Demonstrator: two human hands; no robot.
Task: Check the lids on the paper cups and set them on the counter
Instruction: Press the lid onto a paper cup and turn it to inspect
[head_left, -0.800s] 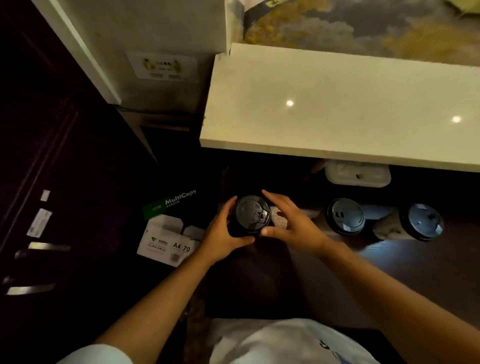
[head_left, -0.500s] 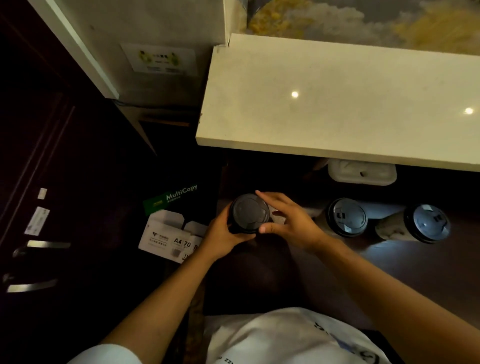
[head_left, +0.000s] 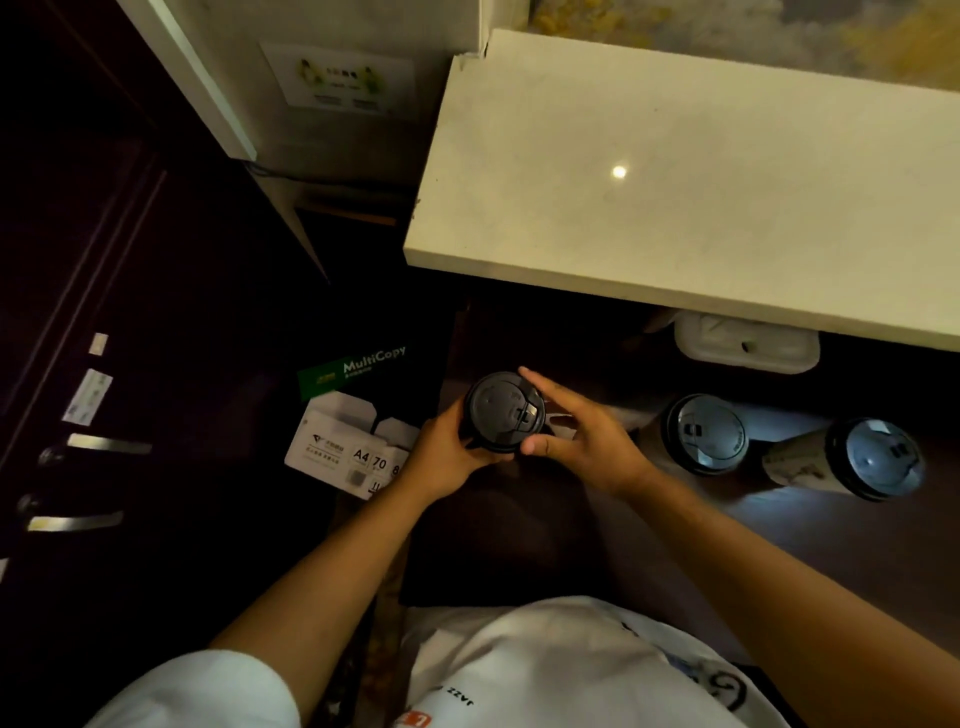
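Note:
A paper cup with a black lid (head_left: 501, 410) is held below the edge of the pale counter (head_left: 675, 182). My left hand (head_left: 449, 457) wraps the cup's left side. My right hand (head_left: 576, 434) rests against the lid's right rim, thumb at the near edge and fingers along the far side. Two more lidded paper cups stand on the dark lower surface to the right, one (head_left: 706, 431) close to my right hand and one (head_left: 872, 460) farther right. The cup body under the held lid is mostly hidden.
A white lidded container (head_left: 745, 351) sits under the counter edge. Boxes of A4 copy paper (head_left: 348, 441) lie on the floor at the left. Dark cabinet fronts with metal handles (head_left: 78, 519) fill the far left. A pale pillar (head_left: 322, 104) rises beside the counter.
The lid has turned between my hands, so its sip tab now faces right. Both hands stay on the cup in about the same place.

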